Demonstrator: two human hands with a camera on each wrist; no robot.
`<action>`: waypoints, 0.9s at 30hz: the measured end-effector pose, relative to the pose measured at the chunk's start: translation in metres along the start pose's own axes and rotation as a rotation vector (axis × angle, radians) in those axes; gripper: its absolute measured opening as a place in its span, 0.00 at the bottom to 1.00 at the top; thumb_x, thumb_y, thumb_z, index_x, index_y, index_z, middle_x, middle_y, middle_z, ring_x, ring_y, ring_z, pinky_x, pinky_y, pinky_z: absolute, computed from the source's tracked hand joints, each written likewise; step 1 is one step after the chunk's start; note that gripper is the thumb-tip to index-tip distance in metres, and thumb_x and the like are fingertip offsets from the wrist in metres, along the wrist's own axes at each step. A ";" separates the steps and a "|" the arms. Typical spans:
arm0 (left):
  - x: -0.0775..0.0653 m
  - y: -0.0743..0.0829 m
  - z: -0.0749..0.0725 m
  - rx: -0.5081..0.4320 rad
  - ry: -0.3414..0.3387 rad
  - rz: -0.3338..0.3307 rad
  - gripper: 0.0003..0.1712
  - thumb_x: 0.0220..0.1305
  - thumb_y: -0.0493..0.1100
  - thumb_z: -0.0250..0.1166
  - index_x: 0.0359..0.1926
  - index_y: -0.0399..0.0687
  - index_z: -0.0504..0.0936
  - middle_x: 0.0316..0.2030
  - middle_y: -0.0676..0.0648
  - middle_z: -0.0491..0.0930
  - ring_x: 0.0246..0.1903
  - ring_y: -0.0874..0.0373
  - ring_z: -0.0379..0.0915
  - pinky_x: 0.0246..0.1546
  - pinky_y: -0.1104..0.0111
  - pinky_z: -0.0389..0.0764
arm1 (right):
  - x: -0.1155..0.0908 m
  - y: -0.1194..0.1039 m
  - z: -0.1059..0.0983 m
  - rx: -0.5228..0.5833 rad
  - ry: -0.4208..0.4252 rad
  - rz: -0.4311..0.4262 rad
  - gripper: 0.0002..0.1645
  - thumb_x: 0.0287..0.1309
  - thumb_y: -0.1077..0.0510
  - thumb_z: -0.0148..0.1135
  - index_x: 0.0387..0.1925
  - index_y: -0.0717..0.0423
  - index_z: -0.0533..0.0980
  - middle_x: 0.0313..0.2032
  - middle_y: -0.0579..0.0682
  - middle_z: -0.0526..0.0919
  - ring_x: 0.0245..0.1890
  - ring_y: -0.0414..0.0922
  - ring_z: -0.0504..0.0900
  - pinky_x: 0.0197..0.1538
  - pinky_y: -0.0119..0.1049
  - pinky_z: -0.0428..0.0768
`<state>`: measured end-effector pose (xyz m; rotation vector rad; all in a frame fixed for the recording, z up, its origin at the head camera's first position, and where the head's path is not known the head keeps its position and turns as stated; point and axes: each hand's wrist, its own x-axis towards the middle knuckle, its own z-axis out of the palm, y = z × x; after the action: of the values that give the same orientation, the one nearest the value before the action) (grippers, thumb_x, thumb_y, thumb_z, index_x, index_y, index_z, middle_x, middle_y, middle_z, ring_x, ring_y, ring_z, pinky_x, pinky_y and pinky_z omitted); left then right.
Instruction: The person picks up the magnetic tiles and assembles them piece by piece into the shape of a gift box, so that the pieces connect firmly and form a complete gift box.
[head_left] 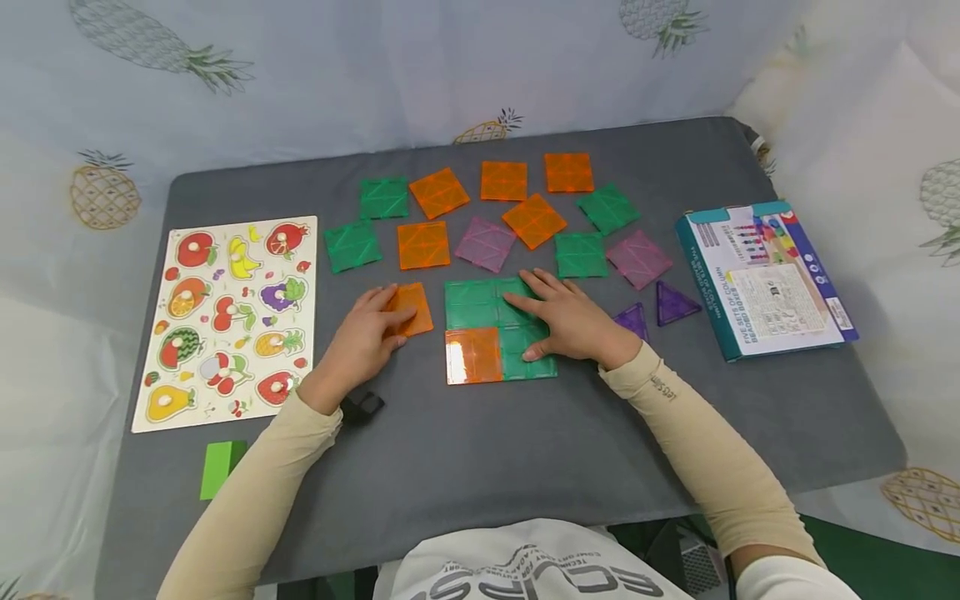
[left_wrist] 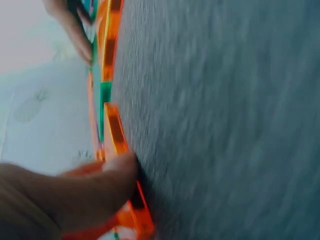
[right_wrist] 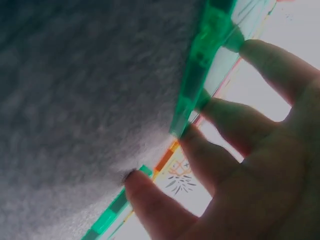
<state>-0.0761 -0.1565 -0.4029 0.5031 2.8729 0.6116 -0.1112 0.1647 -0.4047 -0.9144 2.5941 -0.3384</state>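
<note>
My left hand (head_left: 357,343) pinches a translucent orange magnetic tile (head_left: 414,307) on the table. In the left wrist view the thumb (left_wrist: 107,182) lies against this tile's edge. To its right, a block of square tiles lies flat, with green tiles (head_left: 471,303) and one orange tile (head_left: 474,356) at its near left corner. A gap separates the held tile from the block. My right hand (head_left: 573,323) rests on the green tiles at the block's right side, fingers spread. In the right wrist view, its fingertips (right_wrist: 250,50) touch a green tile's edge (right_wrist: 197,70).
Loose orange (head_left: 423,245), green (head_left: 384,198) and purple tiles (head_left: 486,243) lie behind the block. Purple triangles (head_left: 675,303) are beside a box (head_left: 768,279) at right. A fruit puzzle board (head_left: 247,292), a green block (head_left: 221,468) and a black object (head_left: 363,407) are at left.
</note>
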 end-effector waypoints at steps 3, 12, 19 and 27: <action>0.001 0.003 0.005 -0.038 -0.036 0.076 0.26 0.56 0.40 0.66 0.58 0.45 0.76 0.68 0.36 0.58 0.68 0.40 0.50 0.66 0.49 0.58 | -0.001 0.002 0.000 -0.005 -0.002 -0.009 0.56 0.41 0.33 0.65 0.71 0.39 0.52 0.74 0.53 0.42 0.74 0.54 0.39 0.69 0.62 0.47; 0.006 0.009 0.013 -0.066 0.003 0.120 0.25 0.56 0.45 0.67 0.56 0.46 0.78 0.66 0.37 0.61 0.67 0.40 0.51 0.65 0.49 0.61 | -0.002 -0.001 -0.004 -0.020 -0.036 -0.033 0.57 0.43 0.34 0.65 0.72 0.41 0.50 0.74 0.55 0.40 0.74 0.55 0.37 0.68 0.63 0.46; 0.012 0.015 0.015 -0.069 0.043 0.102 0.25 0.56 0.47 0.68 0.55 0.46 0.79 0.64 0.36 0.63 0.63 0.40 0.54 0.63 0.49 0.63 | -0.003 -0.006 -0.011 -0.002 -0.134 -0.010 0.55 0.51 0.39 0.63 0.73 0.44 0.44 0.73 0.57 0.31 0.73 0.56 0.30 0.68 0.64 0.40; 0.024 0.015 0.005 -0.084 -0.003 0.082 0.28 0.56 0.51 0.67 0.57 0.45 0.77 0.64 0.37 0.62 0.64 0.39 0.53 0.63 0.49 0.62 | 0.000 -0.008 -0.010 -0.020 -0.158 0.001 0.55 0.53 0.40 0.62 0.73 0.43 0.41 0.73 0.57 0.30 0.73 0.56 0.29 0.69 0.63 0.40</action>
<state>-0.0927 -0.1332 -0.4035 0.6106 2.8207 0.7406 -0.1107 0.1600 -0.3930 -0.9087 2.4578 -0.2306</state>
